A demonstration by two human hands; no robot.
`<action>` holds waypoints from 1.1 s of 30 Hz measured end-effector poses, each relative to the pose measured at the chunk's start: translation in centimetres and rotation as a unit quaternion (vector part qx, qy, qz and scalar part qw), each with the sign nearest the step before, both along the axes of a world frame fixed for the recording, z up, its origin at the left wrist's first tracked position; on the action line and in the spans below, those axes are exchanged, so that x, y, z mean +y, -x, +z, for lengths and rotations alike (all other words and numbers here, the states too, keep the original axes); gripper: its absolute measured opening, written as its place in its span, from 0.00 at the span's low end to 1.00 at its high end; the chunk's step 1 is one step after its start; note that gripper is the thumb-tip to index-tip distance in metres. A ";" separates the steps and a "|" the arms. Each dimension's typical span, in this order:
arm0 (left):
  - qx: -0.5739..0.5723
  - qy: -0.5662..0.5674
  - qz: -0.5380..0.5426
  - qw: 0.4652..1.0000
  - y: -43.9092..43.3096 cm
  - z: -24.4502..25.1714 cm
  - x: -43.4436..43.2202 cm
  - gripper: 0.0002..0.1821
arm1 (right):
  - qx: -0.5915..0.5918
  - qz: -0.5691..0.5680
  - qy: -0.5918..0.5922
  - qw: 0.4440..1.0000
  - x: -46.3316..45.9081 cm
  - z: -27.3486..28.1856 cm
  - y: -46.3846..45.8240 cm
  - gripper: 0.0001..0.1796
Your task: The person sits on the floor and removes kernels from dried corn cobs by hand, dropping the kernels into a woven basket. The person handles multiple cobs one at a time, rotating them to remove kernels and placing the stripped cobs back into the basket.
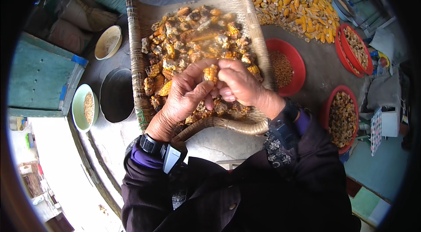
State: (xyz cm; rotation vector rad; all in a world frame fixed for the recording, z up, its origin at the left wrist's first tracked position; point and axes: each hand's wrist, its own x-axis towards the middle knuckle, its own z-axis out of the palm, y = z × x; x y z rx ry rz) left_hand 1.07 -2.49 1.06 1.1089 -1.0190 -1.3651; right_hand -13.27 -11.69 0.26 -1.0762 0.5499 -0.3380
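Observation:
A small piece of corn cob with yellow kernels (pixel 210 73) is pinched between the thumb and fingers of my left hand (pixel 189 92). My right hand (pixel 241 84) is curled against it from the other side, its fingertips close to the cob; whether they grip it too is hard to see. Both hands are over a woven wicker winnowing basket (pixel 260 39). Broken, partly dark corn cobs (pixel 171 51) fill much of this basket, some hidden under my hands.
Right of the basket is a red basin of loose kernels (pixel 297 74); farther right, a red basin of cob pieces (pixel 354 127). Corn cobs (pixel 289 2) lie heaped on the floor beyond. At left are a pale green bowl (pixel 76 108), a dark round container (pixel 115 95) and a cream basin (pixel 119 34).

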 end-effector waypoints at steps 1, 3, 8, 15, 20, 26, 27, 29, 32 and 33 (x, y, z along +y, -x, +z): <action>0.022 -0.005 0.000 1.000 -0.2 0.0 -0.1 0.26 | -0.028 0.015 -0.087 0.996 -0.2 0.2 0.2 0.06; 0.099 -0.008 0.009 0.995 -0.4 -0.2 -0.1 0.25 | -0.057 0.007 -0.132 0.990 -0.2 0.7 0.1 0.06; 0.075 0.015 0.001 0.997 -0.4 -0.6 -0.4 0.24 | 0.012 0.019 -0.061 0.998 -0.4 1.4 0.3 0.08; -0.058 0.006 -0.012 0.998 -0.2 -0.4 -0.2 0.24 | 0.065 0.035 0.093 0.993 -0.3 0.8 0.4 0.06; 0.031 -0.009 -0.018 0.999 -0.3 -0.2 -0.2 0.24 | 0.009 0.010 -0.008 1.000 -0.2 0.5 0.2 0.04; 0.088 -0.007 -0.041 0.995 -0.8 -0.3 -0.3 0.23 | -0.014 -0.002 -0.126 0.992 -0.4 1.2 0.6 0.09; 0.085 -0.011 -0.037 0.996 -0.8 -0.3 -0.3 0.24 | -0.002 -0.001 -0.104 0.995 -0.4 1.2 0.6 0.10; 0.086 -0.001 -0.044 0.995 -0.7 -0.3 -0.4 0.24 | 0.000 -0.005 -0.081 0.997 -0.3 1.2 0.7 0.09; 0.078 0.000 -0.033 0.996 -0.5 -0.3 -0.4 0.23 | -0.003 -0.005 -0.056 0.998 -0.2 1.1 0.7 0.08; 0.056 -0.002 -0.031 0.998 -0.5 -0.3 -0.4 0.23 | -0.002 -0.008 -0.045 0.999 -0.2 1.0 0.7 0.09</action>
